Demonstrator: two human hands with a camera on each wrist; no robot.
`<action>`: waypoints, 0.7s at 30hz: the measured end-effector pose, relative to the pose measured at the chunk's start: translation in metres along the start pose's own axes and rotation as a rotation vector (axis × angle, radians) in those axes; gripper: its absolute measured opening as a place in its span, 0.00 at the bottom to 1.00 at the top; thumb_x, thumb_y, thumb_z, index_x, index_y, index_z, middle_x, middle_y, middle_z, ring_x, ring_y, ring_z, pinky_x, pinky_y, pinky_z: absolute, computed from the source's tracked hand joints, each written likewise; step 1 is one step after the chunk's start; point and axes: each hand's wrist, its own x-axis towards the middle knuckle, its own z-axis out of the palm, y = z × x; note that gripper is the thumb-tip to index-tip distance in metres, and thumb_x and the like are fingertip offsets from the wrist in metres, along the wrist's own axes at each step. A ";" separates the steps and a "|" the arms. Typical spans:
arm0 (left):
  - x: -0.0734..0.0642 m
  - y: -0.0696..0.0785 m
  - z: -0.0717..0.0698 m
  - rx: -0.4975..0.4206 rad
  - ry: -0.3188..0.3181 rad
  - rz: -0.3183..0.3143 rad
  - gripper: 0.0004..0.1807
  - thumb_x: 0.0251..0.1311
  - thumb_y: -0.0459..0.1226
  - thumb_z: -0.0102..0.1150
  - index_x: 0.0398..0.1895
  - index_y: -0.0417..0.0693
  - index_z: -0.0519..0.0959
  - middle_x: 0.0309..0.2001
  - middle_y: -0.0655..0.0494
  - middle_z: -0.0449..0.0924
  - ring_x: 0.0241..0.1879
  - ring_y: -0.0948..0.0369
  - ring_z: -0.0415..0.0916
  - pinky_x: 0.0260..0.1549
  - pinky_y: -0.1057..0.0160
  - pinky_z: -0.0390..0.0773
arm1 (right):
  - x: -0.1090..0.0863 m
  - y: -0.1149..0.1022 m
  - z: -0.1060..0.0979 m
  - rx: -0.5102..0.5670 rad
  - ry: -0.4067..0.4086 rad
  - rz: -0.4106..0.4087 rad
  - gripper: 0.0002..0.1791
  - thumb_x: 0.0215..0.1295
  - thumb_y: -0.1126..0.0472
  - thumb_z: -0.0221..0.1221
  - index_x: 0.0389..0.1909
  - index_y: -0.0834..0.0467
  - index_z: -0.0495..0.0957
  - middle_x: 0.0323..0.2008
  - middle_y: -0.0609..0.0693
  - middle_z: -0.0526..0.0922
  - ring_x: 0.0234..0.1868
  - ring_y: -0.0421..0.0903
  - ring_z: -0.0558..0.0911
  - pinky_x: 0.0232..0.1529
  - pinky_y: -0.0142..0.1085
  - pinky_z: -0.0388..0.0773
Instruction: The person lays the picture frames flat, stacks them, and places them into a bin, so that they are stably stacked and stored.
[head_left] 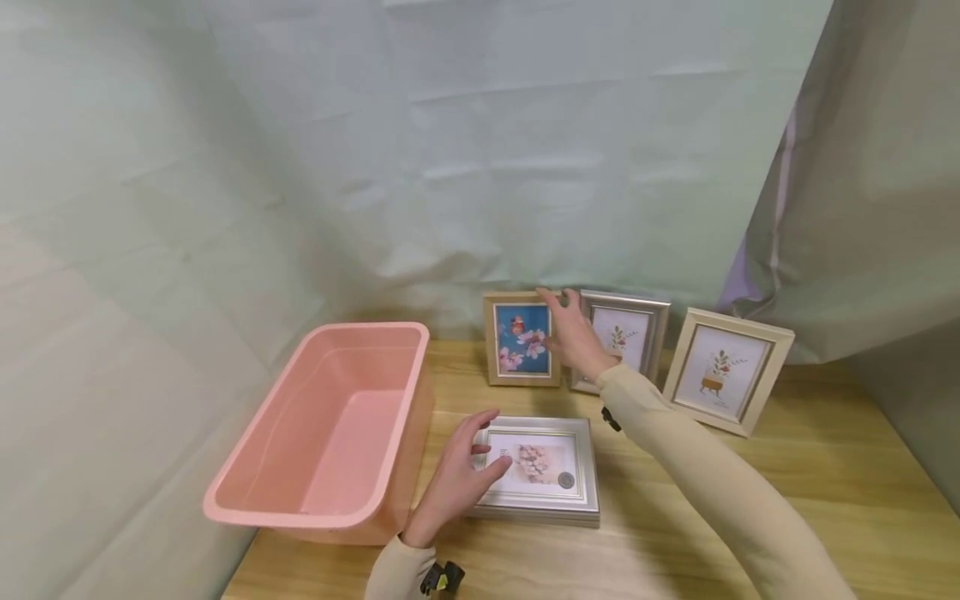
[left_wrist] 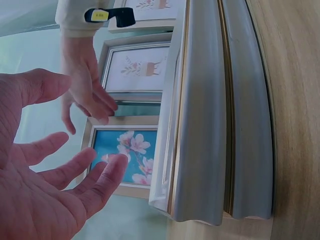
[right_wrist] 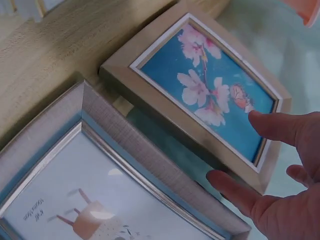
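Note:
My right hand [head_left: 576, 335] is at the upper right corner of a light wood-coloured picture frame [head_left: 491, 340] with pink flowers on blue. In the right wrist view, the thumb [right_wrist: 280, 126] lies over the front of this frame [right_wrist: 155, 102], and another finger is by its side edge; firm contact cannot be made out. Beside it stands a silver picture frame [head_left: 660, 337] with a plant print, partly behind the right hand. My left hand [head_left: 457, 479], fingers spread and loosely bent, hovers by the left edge of silver frames [head_left: 536, 462] stacked flat, holding nothing.
A pink plastic tub [head_left: 315, 518] stands on the wooden table [head_left: 697, 517] at left. A cream picture frame [head_left: 772, 375] leans at the right end of the row. Pale cloth [head_left: 487, 167] hangs behind the frames.

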 end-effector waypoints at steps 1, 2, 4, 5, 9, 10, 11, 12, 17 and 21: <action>0.000 0.000 0.000 -0.001 -0.004 0.001 0.36 0.65 0.34 0.75 0.76 0.43 0.73 0.73 0.37 0.76 0.58 0.33 0.84 0.57 0.38 0.87 | 0.002 0.001 0.000 0.002 0.001 0.006 0.52 0.68 0.76 0.67 0.87 0.47 0.56 0.86 0.71 0.47 0.26 0.48 0.80 0.27 0.33 0.80; 0.001 0.001 0.001 0.002 -0.008 0.008 0.36 0.65 0.34 0.74 0.76 0.43 0.73 0.73 0.37 0.76 0.58 0.33 0.84 0.57 0.37 0.87 | 0.004 0.002 0.001 0.000 0.004 0.011 0.51 0.68 0.76 0.66 0.87 0.47 0.56 0.86 0.71 0.47 0.27 0.49 0.80 0.26 0.34 0.79; 0.001 0.001 0.001 0.004 -0.012 0.009 0.35 0.65 0.34 0.74 0.76 0.44 0.74 0.73 0.37 0.76 0.57 0.33 0.84 0.57 0.38 0.87 | 0.002 -0.004 -0.003 -0.012 -0.003 0.032 0.50 0.69 0.78 0.64 0.87 0.48 0.57 0.85 0.73 0.47 0.27 0.52 0.81 0.26 0.35 0.78; 0.001 0.001 0.001 0.008 -0.014 0.008 0.35 0.65 0.34 0.74 0.76 0.45 0.74 0.73 0.38 0.76 0.57 0.34 0.85 0.57 0.39 0.88 | 0.003 -0.002 -0.002 -0.012 -0.005 0.036 0.49 0.70 0.78 0.63 0.87 0.48 0.57 0.85 0.73 0.47 0.28 0.52 0.81 0.26 0.35 0.77; 0.000 0.002 0.003 0.017 -0.020 0.000 0.35 0.66 0.35 0.74 0.76 0.45 0.74 0.73 0.38 0.76 0.56 0.35 0.85 0.56 0.40 0.88 | 0.005 0.003 -0.003 -0.013 -0.005 0.040 0.46 0.71 0.79 0.59 0.86 0.48 0.59 0.84 0.74 0.48 0.32 0.54 0.81 0.27 0.34 0.76; 0.000 0.002 0.004 0.018 -0.020 0.000 0.35 0.66 0.35 0.74 0.76 0.45 0.74 0.73 0.38 0.76 0.56 0.35 0.85 0.56 0.39 0.88 | 0.006 0.004 -0.002 -0.003 -0.001 0.040 0.46 0.71 0.80 0.58 0.85 0.47 0.60 0.84 0.75 0.49 0.32 0.54 0.81 0.27 0.34 0.76; 0.000 0.002 0.004 0.019 -0.021 -0.003 0.35 0.66 0.35 0.74 0.76 0.45 0.74 0.73 0.38 0.75 0.56 0.35 0.85 0.56 0.39 0.88 | 0.007 0.004 -0.002 0.003 0.002 0.038 0.46 0.70 0.80 0.57 0.85 0.47 0.60 0.83 0.75 0.50 0.32 0.54 0.81 0.27 0.34 0.77; 0.000 0.002 0.004 0.018 -0.023 -0.004 0.35 0.66 0.35 0.74 0.76 0.45 0.74 0.74 0.37 0.75 0.56 0.34 0.85 0.55 0.38 0.88 | 0.008 0.004 -0.002 0.009 0.005 0.036 0.46 0.70 0.80 0.56 0.85 0.47 0.61 0.83 0.76 0.51 0.32 0.54 0.81 0.27 0.35 0.77; 0.000 0.002 0.004 0.010 -0.036 -0.020 0.35 0.66 0.36 0.74 0.76 0.46 0.74 0.75 0.38 0.74 0.57 0.35 0.85 0.56 0.39 0.88 | 0.012 0.005 -0.001 0.047 0.019 0.033 0.45 0.69 0.82 0.54 0.83 0.47 0.63 0.79 0.75 0.55 0.31 0.53 0.77 0.27 0.37 0.74; 0.000 0.002 0.004 0.017 -0.038 -0.024 0.35 0.65 0.36 0.75 0.75 0.47 0.74 0.74 0.38 0.74 0.57 0.36 0.86 0.55 0.41 0.89 | 0.014 0.006 0.000 0.040 0.035 0.010 0.46 0.67 0.84 0.57 0.82 0.49 0.66 0.74 0.74 0.61 0.37 0.54 0.78 0.34 0.40 0.78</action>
